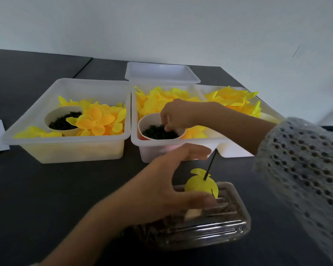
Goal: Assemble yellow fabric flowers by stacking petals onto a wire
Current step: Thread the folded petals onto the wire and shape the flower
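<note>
Nearest, the left hand [173, 181] grips a wire [210, 163] already carrying yellow petals [200, 184] above a clear tray [229, 225], while the right hand [178, 114], fingers curled, picks in the cup [142, 124] of dark pieces, so stacking seems unfinished.

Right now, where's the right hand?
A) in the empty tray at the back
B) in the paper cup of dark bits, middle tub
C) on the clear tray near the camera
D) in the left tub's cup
B: the right hand reaches down with fingertips in the paper cup of dark pieces inside the middle tub.

Right hand [176, 114] seemingly picking in cup [160, 127]
</note>
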### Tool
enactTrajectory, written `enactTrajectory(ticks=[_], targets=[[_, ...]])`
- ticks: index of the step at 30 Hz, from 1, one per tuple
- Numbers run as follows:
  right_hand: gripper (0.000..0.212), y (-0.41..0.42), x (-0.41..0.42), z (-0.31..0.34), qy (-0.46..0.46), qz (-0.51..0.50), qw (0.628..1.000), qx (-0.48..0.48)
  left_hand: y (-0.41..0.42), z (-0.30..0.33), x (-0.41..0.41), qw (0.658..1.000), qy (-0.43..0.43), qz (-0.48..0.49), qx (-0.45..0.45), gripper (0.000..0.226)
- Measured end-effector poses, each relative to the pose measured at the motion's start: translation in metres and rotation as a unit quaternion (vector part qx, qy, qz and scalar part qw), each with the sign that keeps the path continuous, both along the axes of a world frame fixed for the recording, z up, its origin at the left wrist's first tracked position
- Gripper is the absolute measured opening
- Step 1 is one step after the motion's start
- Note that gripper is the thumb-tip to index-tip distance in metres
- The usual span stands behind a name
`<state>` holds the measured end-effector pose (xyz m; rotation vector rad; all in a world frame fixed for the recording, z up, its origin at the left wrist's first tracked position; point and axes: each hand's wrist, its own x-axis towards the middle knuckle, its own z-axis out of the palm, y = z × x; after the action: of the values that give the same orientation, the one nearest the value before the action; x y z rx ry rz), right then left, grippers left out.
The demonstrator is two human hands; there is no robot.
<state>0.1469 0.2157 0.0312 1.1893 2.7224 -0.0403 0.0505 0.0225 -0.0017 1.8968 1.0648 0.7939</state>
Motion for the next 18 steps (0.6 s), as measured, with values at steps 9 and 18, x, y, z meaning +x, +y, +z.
enactTrajectory(ticks=[9,18], targets=[[0.008,-0.005,-0.014,-0.021,-0.031,0.034,0.998,0.038,-0.009,-0.017,0.055,0.982,-0.156,0.068,0.077,0.017],[0.010,-0.003,-0.007,-0.011,0.063,0.014,0.998,-0.010,-0.001,-0.024,0.057,0.991,-0.081,0.088,0.052,0.020]])
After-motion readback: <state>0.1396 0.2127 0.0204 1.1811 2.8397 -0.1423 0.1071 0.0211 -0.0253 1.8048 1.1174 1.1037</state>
